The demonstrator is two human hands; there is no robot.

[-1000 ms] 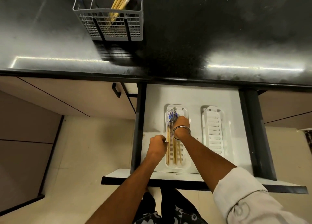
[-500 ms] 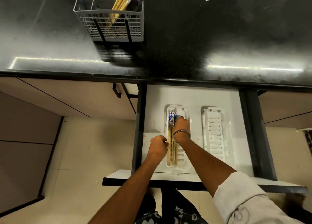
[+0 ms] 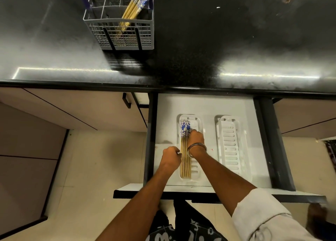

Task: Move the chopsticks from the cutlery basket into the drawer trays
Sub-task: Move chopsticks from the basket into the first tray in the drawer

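Chopsticks [image 3: 185, 159] lying side by side in the left tray [image 3: 197, 170] of the open drawer [image 3: 205, 106] (painted ends pointing away). Right hand [image 3: 196, 138] rests curled fingers on them; left hand [image 3: 171, 157] pinches their left edge. More chopsticks [image 3: 135, 6] stand in the cutlery basket [image 3: 120, 33]; right tray [image 3: 231, 146] alongside.
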